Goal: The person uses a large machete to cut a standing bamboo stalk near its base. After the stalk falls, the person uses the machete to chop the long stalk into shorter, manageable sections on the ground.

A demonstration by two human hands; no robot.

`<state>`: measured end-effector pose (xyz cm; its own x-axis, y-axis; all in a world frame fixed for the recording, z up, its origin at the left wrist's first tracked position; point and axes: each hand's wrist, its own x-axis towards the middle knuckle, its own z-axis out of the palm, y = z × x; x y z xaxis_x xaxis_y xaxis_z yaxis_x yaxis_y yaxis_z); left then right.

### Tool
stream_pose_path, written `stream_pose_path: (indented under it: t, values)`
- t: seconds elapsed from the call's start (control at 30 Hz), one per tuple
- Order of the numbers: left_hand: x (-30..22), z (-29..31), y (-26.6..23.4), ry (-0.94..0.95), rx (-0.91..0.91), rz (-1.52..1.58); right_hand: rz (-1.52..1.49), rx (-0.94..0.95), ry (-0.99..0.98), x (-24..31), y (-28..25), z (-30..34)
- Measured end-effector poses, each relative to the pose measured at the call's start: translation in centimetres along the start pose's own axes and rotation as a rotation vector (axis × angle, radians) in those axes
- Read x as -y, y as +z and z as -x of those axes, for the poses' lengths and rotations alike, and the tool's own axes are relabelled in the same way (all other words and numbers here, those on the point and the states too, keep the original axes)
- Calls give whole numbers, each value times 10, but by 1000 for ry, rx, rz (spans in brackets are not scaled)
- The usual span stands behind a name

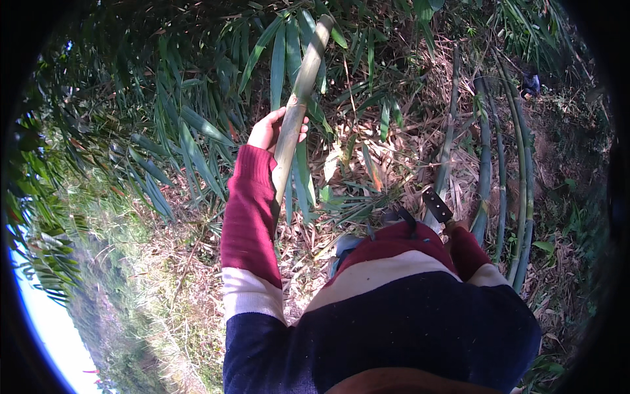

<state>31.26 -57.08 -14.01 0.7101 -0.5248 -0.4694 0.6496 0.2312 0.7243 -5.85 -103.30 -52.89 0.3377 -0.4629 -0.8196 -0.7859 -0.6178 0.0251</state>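
Observation:
My left hand [268, 131] is raised ahead of me, its fingers curled around a cut bamboo pole [304, 82]. The pole is pale green-yellow and slants up and away to the right, with a ring-like joint just above my grip. Its lower end runs down behind my maroon sleeve. Low by my right side, my right hand [459, 226] is closed on a knife [438, 205]. A dark, flat part of the knife with light rivet-like dots sticks out beyond the fingers. Most of my right hand is hidden by shadow and the sleeve.
Several long green bamboo stems [484, 157] stretch along the right side. Dense bamboo leaves [197, 141] hang at the left and ahead. Dry leaf litter [407, 141] covers the sloping ground. Someone in blue [530, 84] is far off at the upper right.

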Motion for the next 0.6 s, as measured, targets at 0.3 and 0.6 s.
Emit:
stream_pose_path:
  t: [0.3,0.6]
  values:
    - [34,124,-38,-366,256,-50,-730,-110,-154,6,-3,-19]
    - [70,160,-41,-356,137,-71,-1116,-261,-640,139,-135,86]
